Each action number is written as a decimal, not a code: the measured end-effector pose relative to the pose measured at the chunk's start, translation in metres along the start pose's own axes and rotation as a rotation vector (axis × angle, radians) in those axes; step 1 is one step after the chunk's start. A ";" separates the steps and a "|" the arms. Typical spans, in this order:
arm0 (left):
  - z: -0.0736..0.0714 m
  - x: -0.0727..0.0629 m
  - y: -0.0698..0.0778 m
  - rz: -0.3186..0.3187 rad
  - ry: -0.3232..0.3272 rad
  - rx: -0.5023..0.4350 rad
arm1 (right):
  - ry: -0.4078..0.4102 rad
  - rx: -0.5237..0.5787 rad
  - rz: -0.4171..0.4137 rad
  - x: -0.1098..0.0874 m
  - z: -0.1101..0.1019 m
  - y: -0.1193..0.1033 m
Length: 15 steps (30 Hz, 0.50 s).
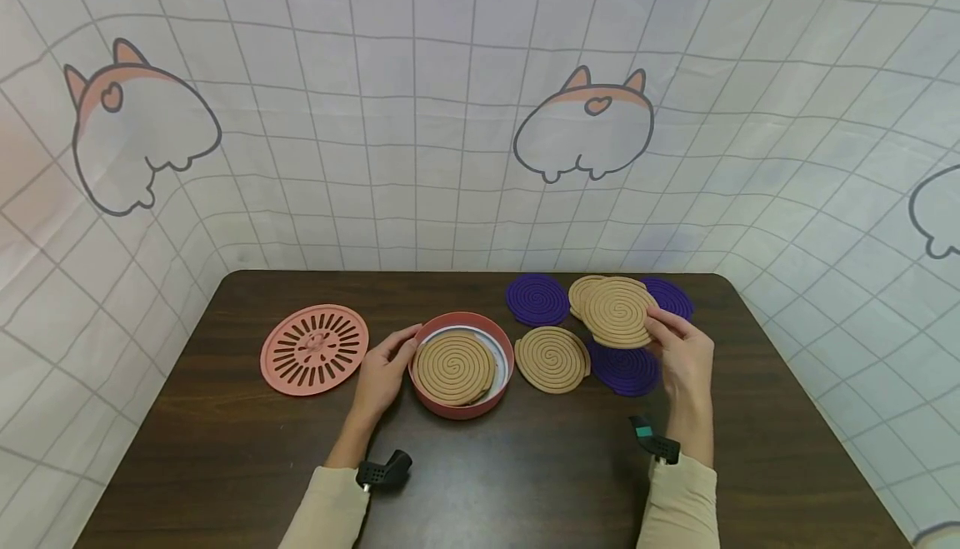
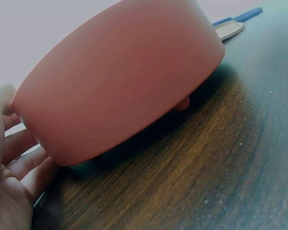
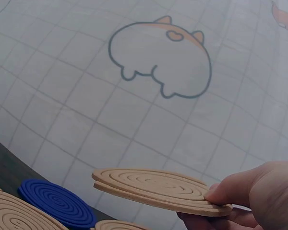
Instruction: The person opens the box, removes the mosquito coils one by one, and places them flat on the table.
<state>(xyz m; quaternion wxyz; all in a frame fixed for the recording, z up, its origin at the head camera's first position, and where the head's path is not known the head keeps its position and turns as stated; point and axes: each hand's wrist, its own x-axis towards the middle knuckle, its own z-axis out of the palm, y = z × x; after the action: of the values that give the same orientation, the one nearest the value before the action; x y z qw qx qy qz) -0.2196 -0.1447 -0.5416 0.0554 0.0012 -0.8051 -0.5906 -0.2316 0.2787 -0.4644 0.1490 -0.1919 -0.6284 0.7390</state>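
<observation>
My right hand (image 1: 686,357) pinches a tan mosquito coil (image 1: 617,313) by its edge, thumb on top and fingers beneath. In the right wrist view this coil (image 3: 151,187) is held raised and nearly flat. My left hand (image 1: 381,378) grips the side of a round reddish mosquito coil holder (image 1: 460,412), its thumb near the rim. Inside the holder lies a tan coil (image 1: 452,366) over a pale lining. The left wrist view shows the holder's smooth outer wall (image 2: 120,81) and a small foot (image 2: 182,104) under it.
Left of the holder lies its pink slotted lid (image 1: 315,349). To the right are a tan coil (image 1: 552,359), another tan coil (image 1: 580,293) partly covered, and purple coils (image 1: 537,299), (image 1: 626,370), (image 1: 670,297) on the dark wooden table (image 1: 525,482). A tiled-pattern curtain (image 1: 450,116) hangs behind.
</observation>
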 end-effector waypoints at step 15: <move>0.001 0.000 0.001 0.007 0.013 0.009 | 0.143 0.108 0.041 0.010 -0.034 0.006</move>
<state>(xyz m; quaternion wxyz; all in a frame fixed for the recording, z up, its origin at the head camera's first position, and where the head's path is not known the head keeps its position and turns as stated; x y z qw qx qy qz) -0.2192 -0.1437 -0.5404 0.0627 0.0028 -0.8072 -0.5870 -0.2246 0.3121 -0.4756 0.1885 -0.2488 -0.5715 0.7590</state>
